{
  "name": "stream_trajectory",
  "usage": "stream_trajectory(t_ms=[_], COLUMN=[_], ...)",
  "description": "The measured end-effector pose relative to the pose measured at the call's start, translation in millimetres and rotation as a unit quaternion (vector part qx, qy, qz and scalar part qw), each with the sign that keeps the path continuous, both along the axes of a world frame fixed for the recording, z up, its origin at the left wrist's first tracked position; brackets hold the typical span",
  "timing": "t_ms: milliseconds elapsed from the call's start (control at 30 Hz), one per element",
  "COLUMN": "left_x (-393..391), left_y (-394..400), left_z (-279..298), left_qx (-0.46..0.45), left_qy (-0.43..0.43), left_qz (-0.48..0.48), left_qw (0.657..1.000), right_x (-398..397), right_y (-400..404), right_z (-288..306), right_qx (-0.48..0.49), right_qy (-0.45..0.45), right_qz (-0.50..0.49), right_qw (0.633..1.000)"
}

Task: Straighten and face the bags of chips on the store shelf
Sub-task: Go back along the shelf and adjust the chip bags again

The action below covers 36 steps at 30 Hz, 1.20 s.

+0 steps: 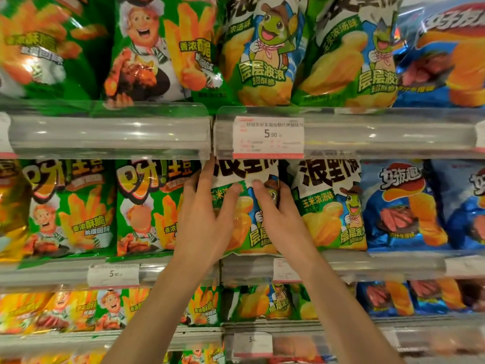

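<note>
At centre frame, second shelf (157, 269) down: one green corn-flavour chip bag (245, 222), upright, gripped at both side edges; left hand (207, 219) and right hand (278, 214) curl fingers behind it, thumbs on the front. Flanking stock: green fries bag (147, 206) to its left, matching green bag (330, 206) right, blue bags (401, 206) beyond. Price tag (268, 136) above.

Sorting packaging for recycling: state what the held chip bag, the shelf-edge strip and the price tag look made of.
Chip bag: glossy printed plastic film, judging by glare and crinkles.
Shelf-edge strip: clear, shiny moulded plastic; bags show through it.
Price tag: matte white printed paper, probably, behind the clear strip.
</note>
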State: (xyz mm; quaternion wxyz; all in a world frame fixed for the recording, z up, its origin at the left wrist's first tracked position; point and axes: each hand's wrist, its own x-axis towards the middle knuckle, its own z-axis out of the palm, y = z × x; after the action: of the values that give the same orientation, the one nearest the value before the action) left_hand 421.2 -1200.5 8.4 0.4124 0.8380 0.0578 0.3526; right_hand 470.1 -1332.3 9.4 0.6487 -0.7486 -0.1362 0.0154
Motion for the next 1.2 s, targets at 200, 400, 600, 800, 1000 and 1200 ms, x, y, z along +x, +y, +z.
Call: stream_trajectory(t_ms=[200,400,600,800,1000,1200], left_x=[9,31,42,40,40,32], left_y=[-1,2,4,-2,-3,0], left_z=[0,-1,-8,-9,-15,-32], left_qx=[-0.075,-0.180,-0.201,-0.197,-0.177,-0.037], left_qy=[0.006,0.069,0.084,0.077,0.041,-0.017], left_qz=[-0.054,-0.089,-0.085,-0.075,-0.066,-0.098], left_qw=[0.996,0.977,0.972,0.974,0.981,0.994], right_x=[9,19,24,23,24,17], right_y=[-1,-2,2,0,2,-1], right_z=[11,15,8,-1,-4,-13], right_qx=[-0.015,-0.042,-0.046,-0.041,-0.039,-0.078], right_qy=[0.003,0.057,0.048,0.011,-0.035,-0.186], right_qz=[-0.031,-0.031,-0.036,-0.067,-0.073,-0.092], right_qw=[0.999,0.997,0.997,0.997,0.996,0.975])
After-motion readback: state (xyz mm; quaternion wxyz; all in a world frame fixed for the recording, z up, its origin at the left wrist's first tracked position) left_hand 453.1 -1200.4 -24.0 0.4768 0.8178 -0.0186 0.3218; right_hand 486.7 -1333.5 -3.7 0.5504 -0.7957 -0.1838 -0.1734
